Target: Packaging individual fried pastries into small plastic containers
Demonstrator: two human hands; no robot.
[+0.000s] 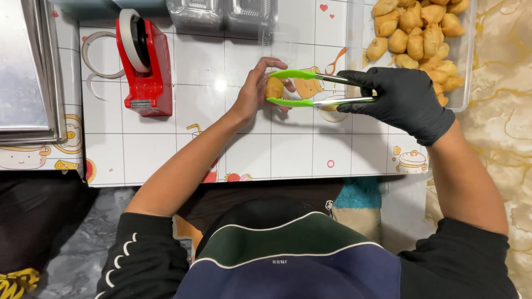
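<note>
One fried puff [274,87] between green tongs [310,88], two hands.

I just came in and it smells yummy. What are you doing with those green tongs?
A person is working at a white tiled table. The right hand, in a black glove, holds green-tipped tongs that grip one golden fried puff. The bare left hand is cupped around that puff, touching it. A clear tub at the right is piled with more fried puffs. A red tape dispenser stands at the left, and clear plastic boxes sit at the far edge.
</note>
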